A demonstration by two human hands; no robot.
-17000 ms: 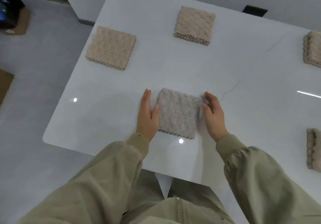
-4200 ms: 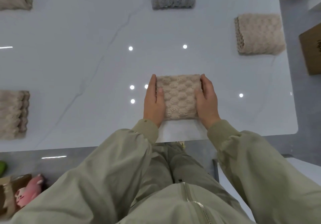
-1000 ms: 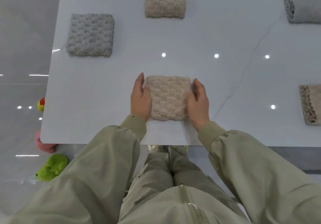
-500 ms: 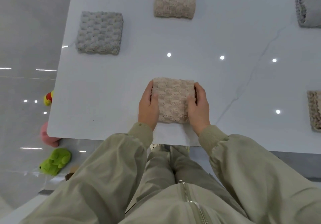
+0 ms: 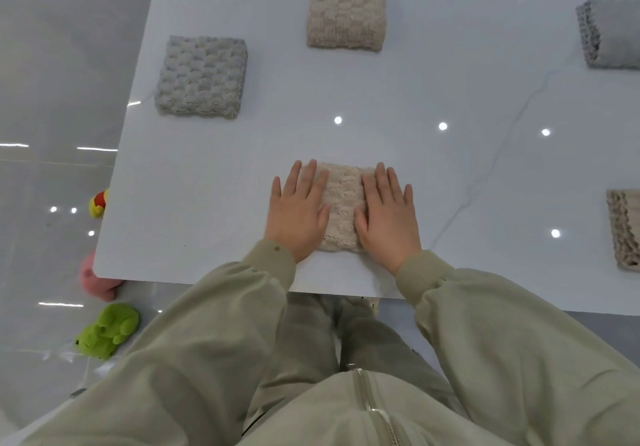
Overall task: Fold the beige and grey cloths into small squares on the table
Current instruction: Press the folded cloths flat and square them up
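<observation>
On the floor at the far left lie a yellow and red toy (image 5: pixel 98 203), a pink toy (image 5: pixel 98 281) and a green toy (image 5: pixel 109 329), all just off the corner of the white surface (image 5: pixel 207 203). On that corner's far side sits a grey cloth (image 5: pixel 202 77), already folded to a thick square. Next comes the left hand (image 5: pixel 298 213), flat with its fingers straight and slightly spread, its inner fingers and thumb pressing on the left part of the near beige cloth (image 5: pixel 343 206), which lies close to the front edge of the surface. Beyond it, well apart, a far beige cloth (image 5: pixel 347 14) is folded square as well. The right hand (image 5: pixel 388 217) mirrors the left, palm down, fingers straight, pressing on the cloth's right part. This cloth looks plush, light and soft, so the layers likely spring up unless they are flattened, and it may slide on the glossy top; the side edges and corners seem the best places to take hold, with a flat palm to keep the stack from slipping. It appears to be a finished square being smoothed. At the right edge a right grey cloth (image 5: pixel 611 33) and a right beige cloth (image 5: pixel 625 229) lie folded, both partly cut off
</observation>
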